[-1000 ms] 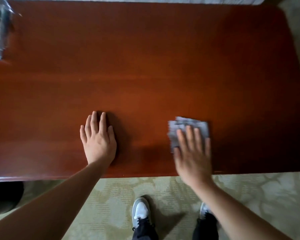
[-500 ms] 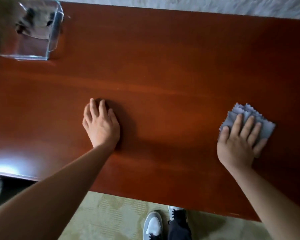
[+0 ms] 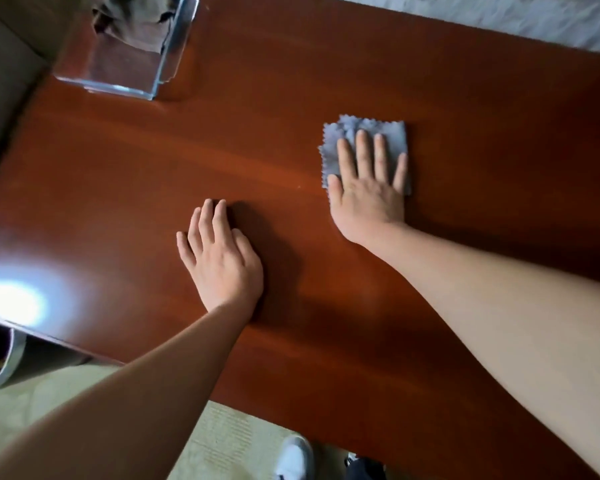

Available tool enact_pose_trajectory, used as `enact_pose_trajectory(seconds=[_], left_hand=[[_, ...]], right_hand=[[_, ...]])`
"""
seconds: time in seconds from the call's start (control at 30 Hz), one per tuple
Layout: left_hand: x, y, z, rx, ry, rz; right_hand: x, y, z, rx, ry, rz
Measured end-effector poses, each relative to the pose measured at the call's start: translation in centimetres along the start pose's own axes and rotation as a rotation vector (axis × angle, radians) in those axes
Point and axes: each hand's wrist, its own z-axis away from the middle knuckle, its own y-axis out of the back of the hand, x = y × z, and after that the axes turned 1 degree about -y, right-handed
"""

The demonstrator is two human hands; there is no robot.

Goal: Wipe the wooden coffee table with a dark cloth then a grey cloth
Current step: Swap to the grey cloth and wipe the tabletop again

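Right hand (image 3: 368, 188) flat, fingers spread, pressing the grey cloth (image 3: 364, 140) on the table (image 3: 482, 133); half a second ago it was further right and nearer the front edge, so the stroke has swept back left and away. Left hand (image 3: 219, 258) flat, empty, unmoved, bracing beside it. Dark cloth (image 3: 132, 19) sits in the glass dish (image 3: 125, 77) far up-left of the left hand, so probably the grey-cloth pass is underway.

A single head-worn wide-angle view looks steeply down from close above the wooden coffee table (image 3: 326, 81), standing at its near long edge; the frame is tilted, the table's far edge slanting across the top.
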Motion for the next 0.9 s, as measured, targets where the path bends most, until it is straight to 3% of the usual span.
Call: enact_pose_trajectory(seconds=[0.17, 0.4, 0.57, 0.7, 0.9], left_hand=[[-0.5, 0.4, -0.1, 0.064, 0.004, 0.151], [-3.0, 1.8, -0.1, 0.005, -0.018, 0.362], [-8.6, 4.6, 2.2, -0.063, -0.108, 0.229], [-12.3, 6.5, 3.9, -0.066, -0.081, 0.105], [-16.2, 8.3, 2.8, -0.115, 0.010, 0.009]], right_hand=[[-4.1, -1.2, 1.6, -0.018, 0.220, 0.070], [-6.7, -3.5, 11.3, -0.040, 0.418, 0.111], [-5.6, -4.4, 20.5, -0.103, 0.520, 0.098], [-4.0, -5.7, 28.8, -0.173, 0.571, 0.122], [-4.5, -5.8, 30.3, -0.170, 0.537, 0.197]])
